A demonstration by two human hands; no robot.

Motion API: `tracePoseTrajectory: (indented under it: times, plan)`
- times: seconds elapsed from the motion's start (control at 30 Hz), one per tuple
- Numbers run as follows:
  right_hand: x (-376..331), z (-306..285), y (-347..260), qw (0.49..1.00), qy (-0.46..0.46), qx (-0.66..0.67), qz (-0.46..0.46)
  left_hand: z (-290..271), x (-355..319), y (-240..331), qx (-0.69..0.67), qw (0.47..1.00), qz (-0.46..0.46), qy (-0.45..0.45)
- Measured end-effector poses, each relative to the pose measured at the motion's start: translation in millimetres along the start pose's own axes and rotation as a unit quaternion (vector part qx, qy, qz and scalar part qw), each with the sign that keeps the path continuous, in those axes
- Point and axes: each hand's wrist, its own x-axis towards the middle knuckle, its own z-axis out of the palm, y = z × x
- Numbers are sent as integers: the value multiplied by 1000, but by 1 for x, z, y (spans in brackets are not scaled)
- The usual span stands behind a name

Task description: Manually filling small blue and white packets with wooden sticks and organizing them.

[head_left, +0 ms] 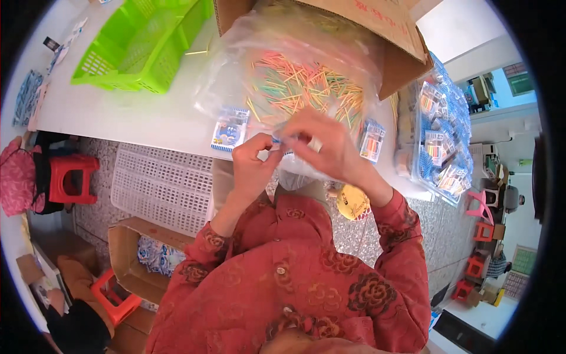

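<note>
At the table's near edge my two hands meet. My left hand (253, 160) is closed in a pinch, and a bit of a small blue-edged plastic packet (276, 141) shows at its fingertips. My right hand (323, 144) is bent over the same spot, slightly blurred, its fingers curled together; what they grip is hidden. Just beyond lie many thin sticks (306, 82) in pink, yellow and green, spread on a clear plastic bag (218, 88). A blue and white packet (230, 130) rests left of my hands. Another packet (372, 140), showing coloured sticks, sits to the right.
A cardboard box (383, 20) lies behind the sticks. On the right, a clear tray (417, 171) holds stacked packets; a green basket (159, 82) stands far left. Below are a white crate (162, 183), a carton (127, 251) of packets and a red stool (73, 177). Someone's leg (85, 289) shows lower left.
</note>
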Motion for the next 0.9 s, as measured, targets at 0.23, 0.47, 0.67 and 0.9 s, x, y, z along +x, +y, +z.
tracePoseTrajectory:
  times: [0.23, 0.47, 0.67, 0.9]
  plan:
    - [51, -18, 118, 988, 39, -121, 88, -11, -2, -25, -47, 998, -50, 6]
    - [130, -47, 120, 949, 27, -307, -61, -16, -9, -23, -63, 995, -82, 2]
    - [127, -41, 106, 971, 39, -233, -32, -22, -14, -29, -73, 994, -82, -6]
    - [60, -51, 188, 915, -97, -324, 222, -17, -14, -25, -109, 988, -108, -17]
